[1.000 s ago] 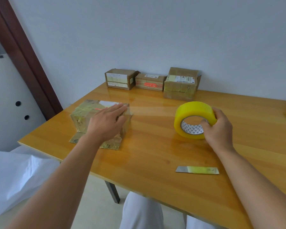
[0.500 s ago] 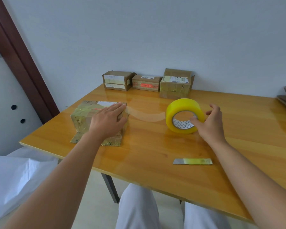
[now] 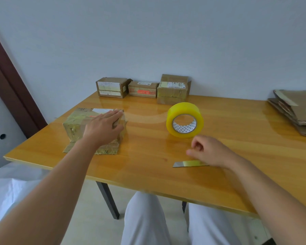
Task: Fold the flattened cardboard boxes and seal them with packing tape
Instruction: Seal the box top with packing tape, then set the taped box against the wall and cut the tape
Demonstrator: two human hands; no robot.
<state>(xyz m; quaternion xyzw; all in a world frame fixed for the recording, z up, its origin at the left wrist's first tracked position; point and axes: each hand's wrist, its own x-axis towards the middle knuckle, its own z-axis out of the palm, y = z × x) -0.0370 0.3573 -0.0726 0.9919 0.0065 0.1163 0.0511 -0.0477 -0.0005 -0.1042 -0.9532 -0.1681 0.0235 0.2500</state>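
Tape-wrapped cardboard box [image 3: 74, 124] under flat left hand [image 3: 102, 129]; right hand [image 3: 207, 150] loosely curled, holds nothing.

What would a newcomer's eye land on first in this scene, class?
The bright yellow roll of packing tape stands on edge mid-table, a clear strip running from it to the tape-covered cardboard box under the flat left hand. Nearer the table's front edge, the right hand hovers by a small metal blade.

1 head view — forward-down, close over table [image 3: 148, 174]
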